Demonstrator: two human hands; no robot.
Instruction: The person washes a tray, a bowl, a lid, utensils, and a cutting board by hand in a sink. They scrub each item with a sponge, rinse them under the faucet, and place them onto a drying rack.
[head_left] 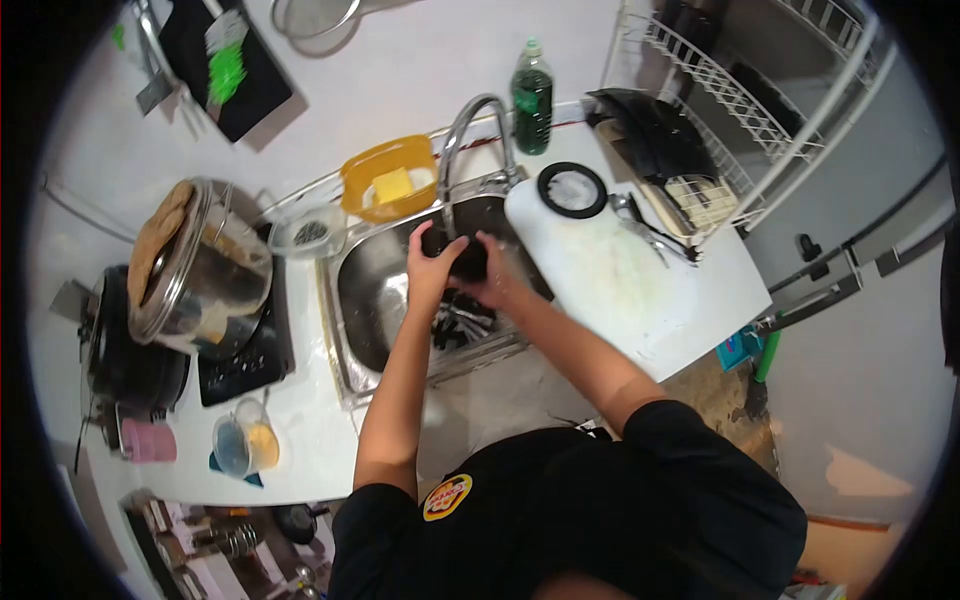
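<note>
White walls (420, 60) back the white tabletop (325, 430), and a metal sink (362, 305) is set into it. From where I operate, I look down at both hands over the sink, just below the curved faucet (482, 105). My left hand (430, 265) and right hand (492, 278) close around a dark item (468, 262) between them; I cannot tell its exact shape, since the fingers cover much of it. Below the hands, utensils (463, 322) lie in the sink.

Behind the sink, I see a yellow sponge (393, 186) inside an orange-yellow basin (358, 165), with a clear container (310, 234) to its left. A bottle of green liquid (532, 102) stands upright right of the faucet. Beside the sink on the right is a white cutting board (600, 265), with a black-rimmed round piece (572, 190) on it. A wire rack (700, 70) stands farther right, and a big clear-walled pot (205, 270) stands at the left.
</note>
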